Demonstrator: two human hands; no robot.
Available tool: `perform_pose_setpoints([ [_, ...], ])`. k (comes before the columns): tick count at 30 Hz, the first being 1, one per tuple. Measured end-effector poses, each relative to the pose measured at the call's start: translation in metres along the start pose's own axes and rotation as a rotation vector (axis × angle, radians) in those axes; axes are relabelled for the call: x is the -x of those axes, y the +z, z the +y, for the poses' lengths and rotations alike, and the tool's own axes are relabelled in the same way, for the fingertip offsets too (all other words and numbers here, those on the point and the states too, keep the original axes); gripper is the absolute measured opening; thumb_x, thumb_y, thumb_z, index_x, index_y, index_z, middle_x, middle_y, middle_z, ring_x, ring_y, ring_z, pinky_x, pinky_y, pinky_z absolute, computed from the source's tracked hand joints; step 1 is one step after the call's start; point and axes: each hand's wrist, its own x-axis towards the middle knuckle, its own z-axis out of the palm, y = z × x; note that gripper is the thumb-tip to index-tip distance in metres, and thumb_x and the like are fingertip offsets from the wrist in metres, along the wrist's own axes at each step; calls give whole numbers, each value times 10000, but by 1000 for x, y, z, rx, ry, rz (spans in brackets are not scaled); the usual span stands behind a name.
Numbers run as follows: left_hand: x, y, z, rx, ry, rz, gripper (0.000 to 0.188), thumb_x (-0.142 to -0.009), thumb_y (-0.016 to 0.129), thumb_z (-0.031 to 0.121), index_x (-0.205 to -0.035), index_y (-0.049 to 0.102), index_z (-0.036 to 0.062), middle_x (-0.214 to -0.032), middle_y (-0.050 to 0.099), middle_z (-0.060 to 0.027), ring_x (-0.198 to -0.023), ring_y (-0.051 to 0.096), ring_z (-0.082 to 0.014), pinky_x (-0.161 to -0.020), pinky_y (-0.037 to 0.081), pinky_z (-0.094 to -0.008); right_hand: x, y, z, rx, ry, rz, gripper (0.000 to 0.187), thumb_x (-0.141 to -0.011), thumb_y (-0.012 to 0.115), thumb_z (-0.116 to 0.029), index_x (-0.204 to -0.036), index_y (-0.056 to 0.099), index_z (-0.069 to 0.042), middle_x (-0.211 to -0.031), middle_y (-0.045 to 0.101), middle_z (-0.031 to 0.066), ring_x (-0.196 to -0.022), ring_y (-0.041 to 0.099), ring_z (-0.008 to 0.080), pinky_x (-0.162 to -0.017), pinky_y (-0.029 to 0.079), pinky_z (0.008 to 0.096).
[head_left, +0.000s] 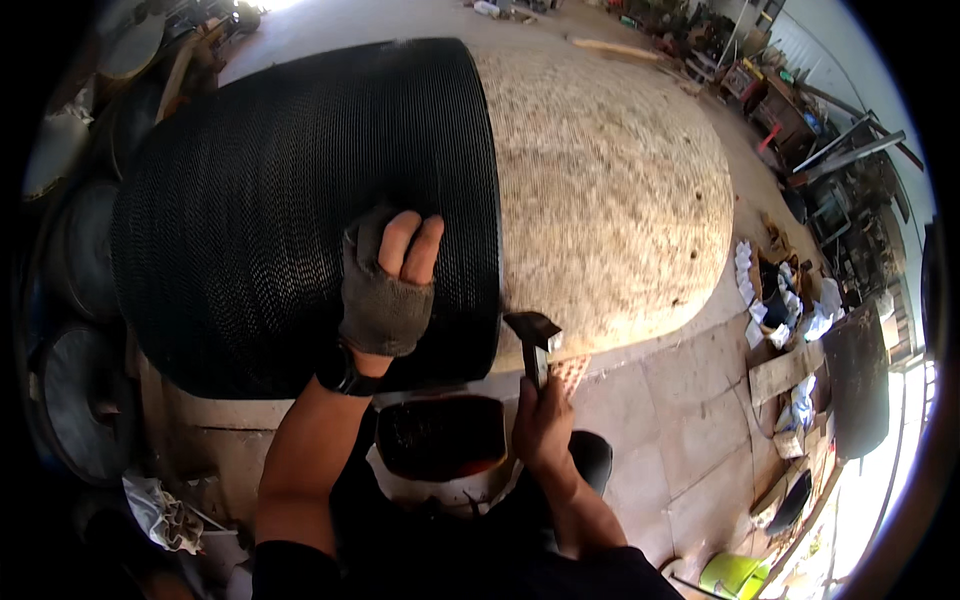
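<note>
A large barrel-shaped drum lies across in front of me. Its left part is covered by closely wound black strands (260, 220); its right part is a pale, finely ridged surface (610, 180) with a few small dark holes. My left hand (388, 285), in a dark glove with two bare fingers, rests against the black windings near their right edge. Its fingers are curled in, and whatever they hold is hidden. My bare right hand (545, 425) is closed round the handle of a hammer (535, 335), whose dark head is beside the drum's lower edge, just right of the windings.
A dark open container (440, 437) stands between my knees. Large round discs (85, 395) lean at the left. Scraps, boards (785, 372) and a dark panel (858, 385) lie at the right on the tiled floor. A yellow-green bucket (733, 575) is at the lower right.
</note>
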Motion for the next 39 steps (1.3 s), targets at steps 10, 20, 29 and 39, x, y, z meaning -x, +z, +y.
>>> perform_pose_setpoints([
  [10,-4,4,2,-47,-1,16,357,-812,681,11,-1158,645,89,-1085,563,-74,-969,585,-276,-799,522,-446,9,-15,-3,-182,-229,59,313,-919,638,-53,-1156,500,98,-761,604,256,-613,612,435,-533,471,487],
  [20,-16,-9,13,-156,-59,-94,372,-833,603,-38,-1179,660,84,-1079,578,-110,-969,580,-290,-824,528,-432,59,3,47,-13,32,-2,215,-950,636,-132,-1063,506,-4,-741,628,252,-646,614,474,-558,487,530],
  [29,78,-34,129,493,-127,-114,402,-851,626,-63,-1246,593,6,-975,671,-138,-906,648,-289,-820,509,-408,78,-12,49,-200,75,32,209,-977,617,-171,-1066,535,-1,-773,634,267,-701,627,484,-581,475,531],
  [39,80,-33,141,504,-334,-280,510,-787,671,-61,-1280,568,20,-929,656,-120,-866,622,-265,-796,497,-414,74,-19,46,-196,105,-68,239,-987,601,-183,-1101,536,16,-819,646,293,-752,638,502,-626,499,542],
])
